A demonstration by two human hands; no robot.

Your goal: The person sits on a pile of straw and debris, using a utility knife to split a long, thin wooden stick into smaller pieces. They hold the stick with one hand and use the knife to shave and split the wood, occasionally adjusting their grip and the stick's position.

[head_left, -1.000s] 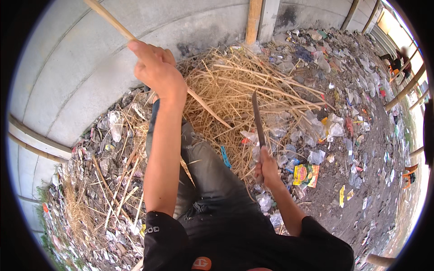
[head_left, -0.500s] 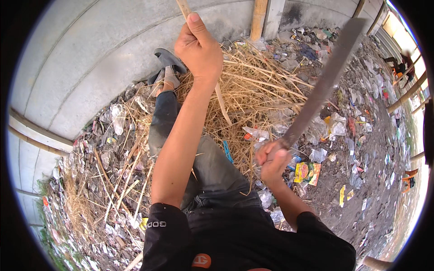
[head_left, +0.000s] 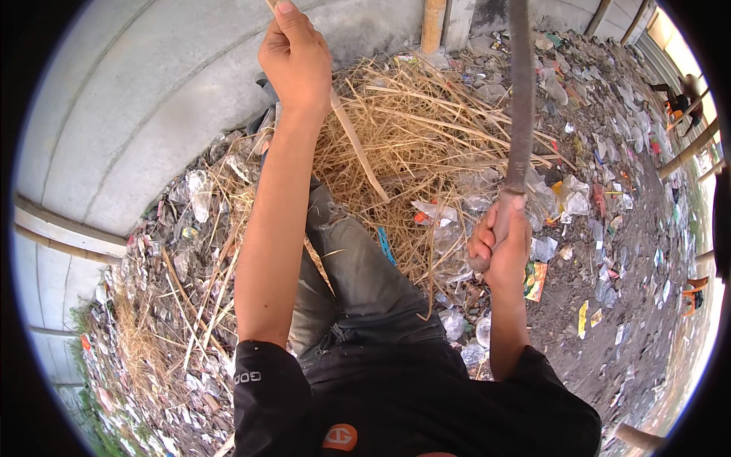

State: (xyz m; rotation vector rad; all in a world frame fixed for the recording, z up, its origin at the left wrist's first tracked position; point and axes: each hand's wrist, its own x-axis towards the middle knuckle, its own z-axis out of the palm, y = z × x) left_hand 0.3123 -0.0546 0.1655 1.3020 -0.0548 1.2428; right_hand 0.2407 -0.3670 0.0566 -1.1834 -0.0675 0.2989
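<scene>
My left hand [head_left: 295, 65] is raised at the upper left, closed around a pale split-bamboo strip [head_left: 352, 141]. The strip's lower end slants down to the right over a heap of straw-coloured shavings [head_left: 411, 114], and its top runs out of view. In my right hand [head_left: 501, 242] is the handle of a machete [head_left: 521, 99]. Its long, dark, worn blade points up and away, with the tip cut off by the upper edge. Blade and bamboo strip are apart. My bent legs [head_left: 358, 266] in dark, worn trousers lie below the heap.
A grey concrete panel wall [head_left: 167, 99] curves along the left and far side, with a bamboo post [head_left: 432, 27] against it. Plastic litter [head_left: 575, 198] covers the dirt around me. Loose strips [head_left: 202, 305] lie at the left. Another person [head_left: 685, 99] sits at the far right.
My left hand has shifted left and slightly up with the bamboo strip. My right hand has moved right and up, and the machete has swung from tilting right to nearly upright.
</scene>
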